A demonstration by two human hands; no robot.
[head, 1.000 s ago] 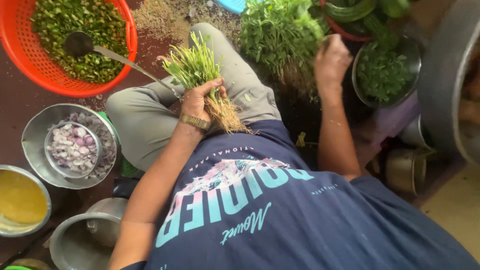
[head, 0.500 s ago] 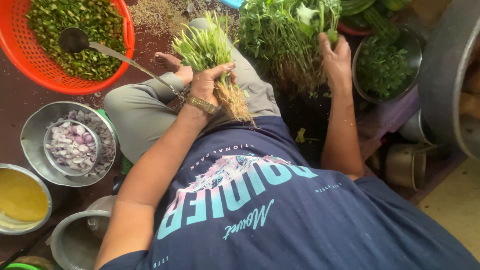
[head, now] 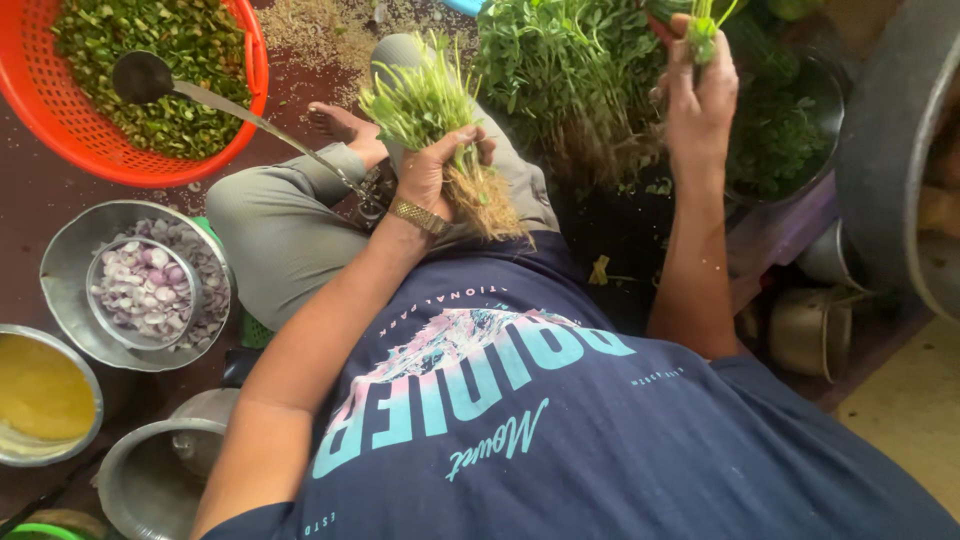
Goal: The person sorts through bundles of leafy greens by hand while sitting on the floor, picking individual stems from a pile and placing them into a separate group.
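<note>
My left hand [head: 435, 175], with a gold bracelet on the wrist, is shut on a bunch of green leafy herbs [head: 420, 100]. The leaves point up and the pale roots [head: 490, 205] hang over my bent knee. My right hand [head: 695, 105] is raised at the upper right and pinches a few green sprigs [head: 703, 30]. Between the hands lies a large pile of the same greens [head: 560, 60] on the floor. I sit cross-legged in a dark blue shirt.
An orange basket [head: 245, 120] of chopped greens with a ladle [head: 140, 75] sits upper left. Below it stand a steel bowl of peeled shallots [head: 70, 260], a pot of yellow liquid [head: 40, 390] and a steel pot [head: 150, 480]. A bowl of leaves [head: 790, 130] and a large vessel [head: 890, 150] stand right.
My left hand has shifted the bunch up and to the right over my knee. My right hand has risen from the pile, now holding a few sprigs.
</note>
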